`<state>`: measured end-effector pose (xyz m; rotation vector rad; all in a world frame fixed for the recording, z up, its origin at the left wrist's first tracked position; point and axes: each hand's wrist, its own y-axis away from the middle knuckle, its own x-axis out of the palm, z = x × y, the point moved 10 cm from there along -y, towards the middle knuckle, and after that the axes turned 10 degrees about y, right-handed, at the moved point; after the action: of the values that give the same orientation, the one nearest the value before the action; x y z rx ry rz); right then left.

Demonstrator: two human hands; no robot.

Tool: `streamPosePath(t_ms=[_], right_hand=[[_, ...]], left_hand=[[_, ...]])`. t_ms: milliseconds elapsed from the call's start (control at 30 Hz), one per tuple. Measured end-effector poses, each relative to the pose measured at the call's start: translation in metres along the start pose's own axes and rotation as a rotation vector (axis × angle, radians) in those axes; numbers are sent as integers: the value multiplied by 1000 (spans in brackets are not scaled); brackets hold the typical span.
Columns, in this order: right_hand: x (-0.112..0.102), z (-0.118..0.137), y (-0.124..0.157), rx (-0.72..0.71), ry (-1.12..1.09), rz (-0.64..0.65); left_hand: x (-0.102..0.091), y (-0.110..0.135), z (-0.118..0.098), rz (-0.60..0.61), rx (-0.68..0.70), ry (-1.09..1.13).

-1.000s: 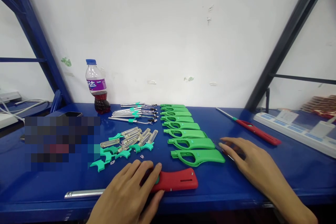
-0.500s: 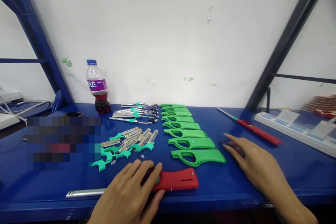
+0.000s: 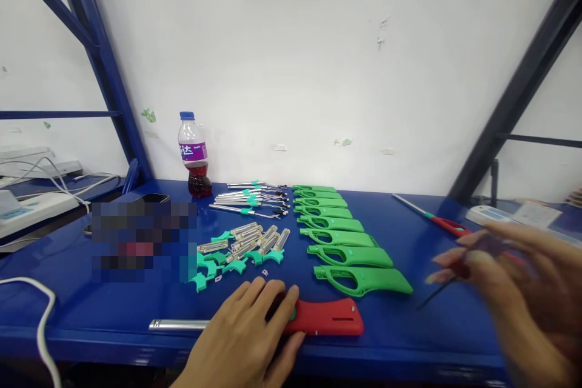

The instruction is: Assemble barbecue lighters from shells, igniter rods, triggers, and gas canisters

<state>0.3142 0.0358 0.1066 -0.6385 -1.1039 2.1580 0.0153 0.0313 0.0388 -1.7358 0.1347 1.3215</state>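
Observation:
My left hand [image 3: 248, 336] is closed around the middle of a red long-nosed gas lighter [image 3: 339, 317], which lies flat along the table's front edge. The lighter's metal tube points left, and its trigger is mostly under my fingers. At the right, my right hand [image 3: 504, 279] is raised and smeared by motion. In its closed fingers is a screwdriver with a thin dark shaft [image 3: 434, 294] slanting down and left; its dark handle is mostly hidden. Between my hands lies a column of green lighter shells [image 3: 377, 280]. Clear fuel tanks [image 3: 268, 239] and teal triggers [image 3: 236, 265] are heaped beyond my left hand.
Metal lighter tubes with wires [image 3: 248, 199] lie behind the tanks. A drink bottle [image 3: 195, 157] stands at the back left. Another red lighter [image 3: 448, 225] rests behind my right hand. A white cable [image 3: 43, 327] hangs over the left edge, and a power strip [image 3: 484, 216] sits far right.
My right hand has picked up the screwdriver from the table and lifted it, turning its shaft down to the left. My left hand stays on the red lighter. The view has swung somewhat left.

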Motion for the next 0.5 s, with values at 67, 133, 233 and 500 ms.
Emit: streamPosePath(t_ms=[67, 133, 233, 500], right_hand=[[15, 29, 14, -59, -112, 14], [37, 48, 25, -103, -154, 107], [48, 55, 34, -119, -220, 91], [49, 42, 43, -103, -272, -5]], left_hand=[[0, 0, 0, 0, 7, -3], [1, 0, 1, 3, 9, -8], [2, 1, 0, -2, 13, -16], [2, 1, 0, -26, -37, -6]])
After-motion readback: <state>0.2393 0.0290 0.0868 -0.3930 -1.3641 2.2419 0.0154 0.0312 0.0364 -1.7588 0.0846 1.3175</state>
